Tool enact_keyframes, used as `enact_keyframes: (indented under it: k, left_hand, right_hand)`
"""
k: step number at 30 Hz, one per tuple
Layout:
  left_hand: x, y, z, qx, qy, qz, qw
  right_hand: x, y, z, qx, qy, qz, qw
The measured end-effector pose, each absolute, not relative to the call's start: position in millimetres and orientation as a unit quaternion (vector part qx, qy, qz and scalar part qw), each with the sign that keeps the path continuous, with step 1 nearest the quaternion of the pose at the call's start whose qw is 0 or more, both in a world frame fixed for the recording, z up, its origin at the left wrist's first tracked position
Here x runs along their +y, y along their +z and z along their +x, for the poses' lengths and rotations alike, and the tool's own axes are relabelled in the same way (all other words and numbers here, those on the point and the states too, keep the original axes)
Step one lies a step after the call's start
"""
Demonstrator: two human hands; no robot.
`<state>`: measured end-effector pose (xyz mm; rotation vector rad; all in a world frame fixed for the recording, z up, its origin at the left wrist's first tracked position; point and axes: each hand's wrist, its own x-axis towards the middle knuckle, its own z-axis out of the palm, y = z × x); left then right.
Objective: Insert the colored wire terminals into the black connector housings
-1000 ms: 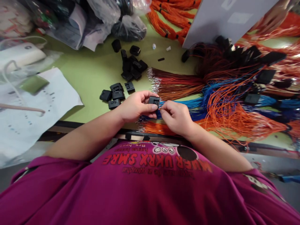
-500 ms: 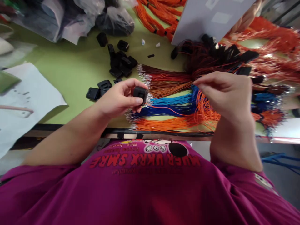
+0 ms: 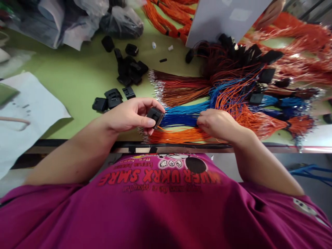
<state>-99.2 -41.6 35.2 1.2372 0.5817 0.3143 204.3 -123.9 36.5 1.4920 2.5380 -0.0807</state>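
Note:
Between the thumb and fingers of my left hand [image 3: 141, 116] is a black connector housing [image 3: 155, 116], tilted, with a row of openings along its right edge. An orange wire trails from its lower corner. My right hand [image 3: 215, 123] is closed, its fingertips down on the dark blue wires [image 3: 178, 120]; how many it pinches is hidden. Light blue wires [image 3: 188, 110] run just above that bundle and orange wires [image 3: 178, 135] just below. Farther up lie brown and red wires [image 3: 184, 90], their silvery terminals [image 3: 155, 84] pointing left.
Several loose black housings [image 3: 129, 67] lie beyond my left hand, others [image 3: 112, 98] beside my wrist. A grey-white board [image 3: 223, 20] stands at the back. Wired housings [image 3: 252, 53] and orange bundles [image 3: 298, 34] crowd the right. White paper [image 3: 38, 103] covers the left; the table edge [image 3: 176, 148] runs before me.
My right hand has come down and left from above the wires onto the dark blue bundle. My left hand keeps the housing, now turned more. The view has shifted slightly.

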Motion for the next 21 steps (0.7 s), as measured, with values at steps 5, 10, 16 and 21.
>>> enact_keyframes:
  k: [5, 10, 16, 21]
  left_hand:
    - [-42, 38, -100, 0.254, 0.137, 0.563, 0.775]
    - [-43, 37, -99, 0.262, 0.132, 0.565, 0.771]
    - [-43, 35, -98, 0.264, 0.13, 0.56, 0.775]
    - [-43, 36, -97, 0.246, 0.106, 0.552, 0.79]
  right_hand:
    - [-123, 42, 216, 0.85, -0.112, 0.514, 0.002]
    - [-118, 33, 192, 0.833, -0.17, 0.527, 0.004]
    - [-109, 38, 180, 0.85, -0.154, 0.503, -0.009]
    - [-116, 69, 226, 0.807, -0.162, 0.562, 0.077]
